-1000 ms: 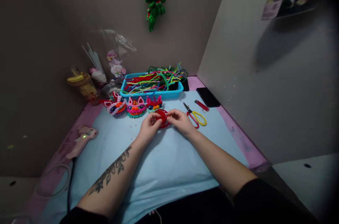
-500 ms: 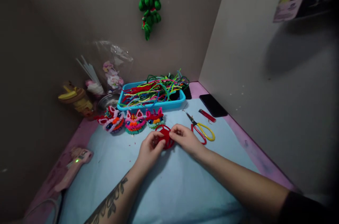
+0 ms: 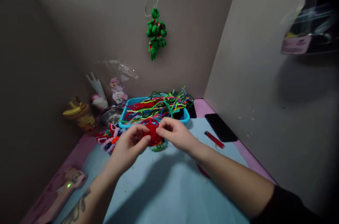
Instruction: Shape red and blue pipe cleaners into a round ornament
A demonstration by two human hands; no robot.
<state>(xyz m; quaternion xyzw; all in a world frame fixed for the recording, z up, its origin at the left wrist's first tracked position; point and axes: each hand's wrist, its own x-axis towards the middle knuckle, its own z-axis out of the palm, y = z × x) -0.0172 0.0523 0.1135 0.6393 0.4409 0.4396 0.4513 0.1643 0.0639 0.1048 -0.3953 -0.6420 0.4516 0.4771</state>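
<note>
A round red piece [image 3: 152, 133] is held up between both hands, above the blue cloth [image 3: 159, 188]. My left hand [image 3: 131, 144] pinches its left side between thumb and fingers. On its right side, the fingertips of my right hand [image 3: 176, 134] are closed on the edge. Behind my left hand a colourful figure with pink-edged ears [image 3: 109, 141] shows in part. Green trim of another figure [image 3: 159, 147] peeks out just under the red piece. My right forearm hides most of the scissors.
Behind the hands is a blue tray [image 3: 124, 123] of coloured fuzzy stems. A red-handled tool [image 3: 214, 139] and a black phone [image 3: 221, 127] lie at right. A pink device [image 3: 65, 190] lies at left; a metal bowl [image 3: 109, 116] stands behind. Green ornaments [image 3: 156, 33] hang on the wall.
The camera view has tilted up. Both hands have lifted the red piece off toward the tray, and they now cover the middle figures. My right forearm now covers most of the scissors.
</note>
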